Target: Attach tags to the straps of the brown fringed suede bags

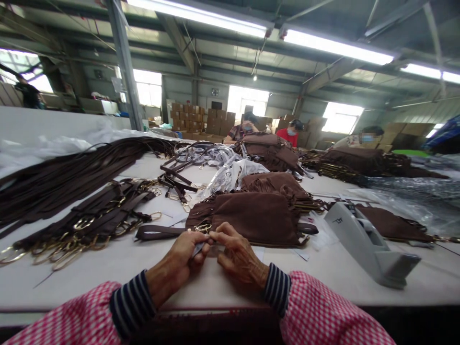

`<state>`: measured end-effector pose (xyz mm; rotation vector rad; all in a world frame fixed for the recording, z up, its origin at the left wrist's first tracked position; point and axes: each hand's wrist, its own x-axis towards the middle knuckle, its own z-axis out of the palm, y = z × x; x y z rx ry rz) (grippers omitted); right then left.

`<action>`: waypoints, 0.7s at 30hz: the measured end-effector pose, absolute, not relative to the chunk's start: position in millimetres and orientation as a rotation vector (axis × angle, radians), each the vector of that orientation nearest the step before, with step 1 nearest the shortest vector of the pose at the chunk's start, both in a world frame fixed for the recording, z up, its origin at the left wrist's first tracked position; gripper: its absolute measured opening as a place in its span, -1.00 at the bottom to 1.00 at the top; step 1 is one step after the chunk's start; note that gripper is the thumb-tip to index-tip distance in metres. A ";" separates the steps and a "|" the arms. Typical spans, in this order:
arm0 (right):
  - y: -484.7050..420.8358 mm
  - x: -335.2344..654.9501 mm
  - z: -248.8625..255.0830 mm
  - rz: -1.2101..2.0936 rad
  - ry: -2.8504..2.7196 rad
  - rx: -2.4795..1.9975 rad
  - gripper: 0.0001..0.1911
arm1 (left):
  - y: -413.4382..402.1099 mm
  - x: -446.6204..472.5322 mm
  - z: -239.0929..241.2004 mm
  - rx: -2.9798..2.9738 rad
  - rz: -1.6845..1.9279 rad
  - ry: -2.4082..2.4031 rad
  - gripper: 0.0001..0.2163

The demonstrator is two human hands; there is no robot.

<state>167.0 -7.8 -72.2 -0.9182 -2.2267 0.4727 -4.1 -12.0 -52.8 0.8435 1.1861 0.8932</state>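
My left hand (pixel 183 256) and my right hand (pixel 235 254) meet over the white table (pixel 118 263), fingers pinched together on a small flat piece (pixel 199 248) that I cannot name. Just beyond them lies a brown suede fringed bag (pixel 251 215) with a gold ring (pixel 203 228) at its near corner and a brown strap (pixel 158 232) running off to the left. More brown bags (pixel 276 184) are stacked behind it.
A heap of brown straps with gold rings (pixel 82 223) lies at left. Long brown strips (pixel 72 167) stretch behind it. A grey tape dispenser (pixel 370 244) stands at right. Clear plastic wrap (pixel 230 172) lies mid-table. Three people sit at the far end, cartons stacked behind them.
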 end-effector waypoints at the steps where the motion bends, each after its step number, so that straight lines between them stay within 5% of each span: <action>1: -10.9 169.4 -72.0 0.467 -2.239 -0.924 -0.49 | -14.0 -5.4 -52.8 0.852 0.892 1.169 -0.81; 10: -4.8 175.6 -68.5 0.246 -2.339 -1.010 -0.86 | -22.4 -34.0 -24.9 2.092 0.560 1.289 -0.53; 14: -1.2 181.3 -63.0 0.573 -2.016 -0.943 -0.85 | 7.9 -59.1 -24.6 2.650 0.444 1.731 -0.78; 21: 0.0 201.2 -44.8 1.171 -1.300 -1.036 -0.58 | 20.1 -76.6 -28.6 2.702 0.271 1.713 -0.80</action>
